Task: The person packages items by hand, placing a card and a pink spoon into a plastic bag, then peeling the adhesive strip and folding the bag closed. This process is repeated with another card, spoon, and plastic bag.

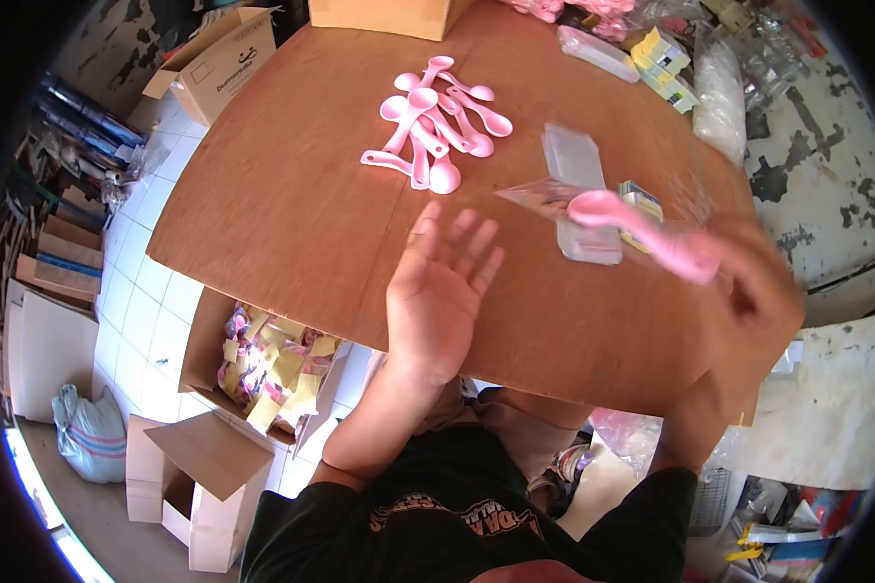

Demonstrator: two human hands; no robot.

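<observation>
Floor carton [202, 342] holding yellow packets [287, 367]; white sack [87, 432] well apart.

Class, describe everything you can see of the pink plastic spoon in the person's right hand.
The pink plastic spoon looks like one smooth moulded piece, with a rounded bowl at one end and a handle that seems to widen toward the other. It is motion-blurred. The right hand grips the handle end, so the bowl points left, roughly level above the brown wooden table and in front of a clear plastic packet. Whether it touches that packet cannot be told.
</observation>
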